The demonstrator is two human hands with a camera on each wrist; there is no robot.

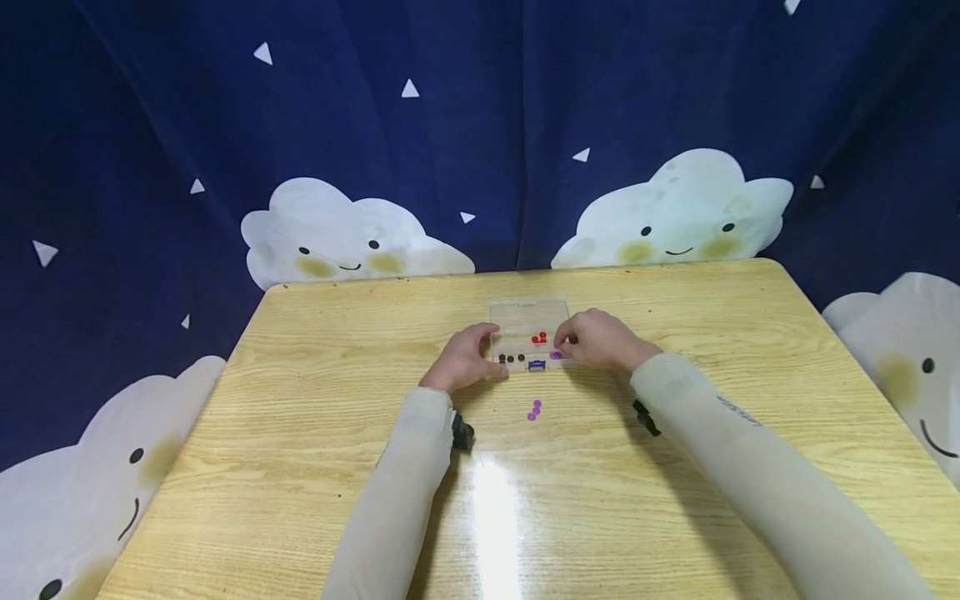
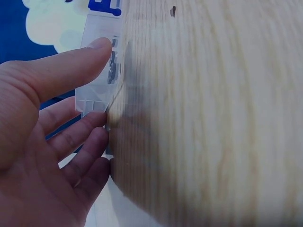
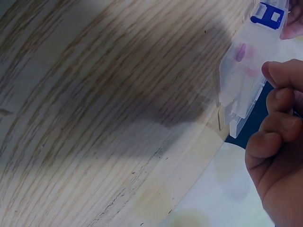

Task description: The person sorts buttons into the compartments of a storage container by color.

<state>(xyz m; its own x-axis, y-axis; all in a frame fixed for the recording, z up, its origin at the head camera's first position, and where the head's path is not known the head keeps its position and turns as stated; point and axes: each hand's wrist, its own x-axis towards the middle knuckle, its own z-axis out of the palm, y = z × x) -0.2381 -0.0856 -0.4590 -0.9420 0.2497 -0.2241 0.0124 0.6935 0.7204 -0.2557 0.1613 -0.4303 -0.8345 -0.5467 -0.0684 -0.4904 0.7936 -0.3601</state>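
Clear box (image 1: 528, 332) at table (image 1: 315, 400) centre, left hand (image 1: 463, 360) gripping its 9 o'clock end, right hand (image 1: 597, 340) pinching its 3 o'clock end; loose purple beads (image 1: 534, 409) at 6 o'clock.

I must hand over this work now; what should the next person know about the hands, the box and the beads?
Left hand: its grip is on the left end of the clear box, thumb on top, fingers beneath.
Right hand: it holds the box's right end, fingers curled at its edge.
The box lies on the wooden table, its blue latch toward the person.
Inside: red beads, black beads, one purple bead.
Left: a few purple beads lie loose on the table in front of the box.
Whether the lid is shut cannot be told.
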